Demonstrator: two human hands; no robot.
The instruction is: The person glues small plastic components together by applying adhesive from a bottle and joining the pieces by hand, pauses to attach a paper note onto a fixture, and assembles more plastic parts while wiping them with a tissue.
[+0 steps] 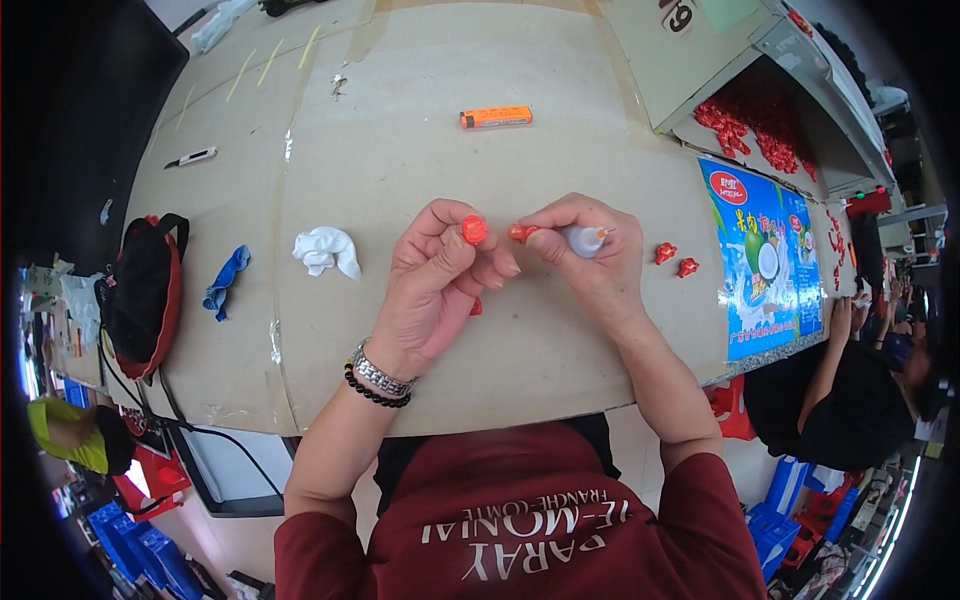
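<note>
Above the table, my left hand [435,262] pinches a small red piece [474,229] between thumb and finger. Facing it, my right hand [590,250] has another small red piece [519,233] at its thumb and fingertip. A whitish bottle with a thin tip [584,240] is also held in the right hand, against the palm. The two hands are close together but apart. Partly behind the left hand, a red piece [476,307] lies on the table. Two more red pieces [666,253] lie to the right of my right hand.
An orange tube [496,117], white cloth [326,251], blue cloth [227,283], cutter [191,157] and black-red bag [146,297] lie on the table [400,150]. At right are a blue printed sheet [765,260], an open box [690,90] with red pieces, and another person [835,400].
</note>
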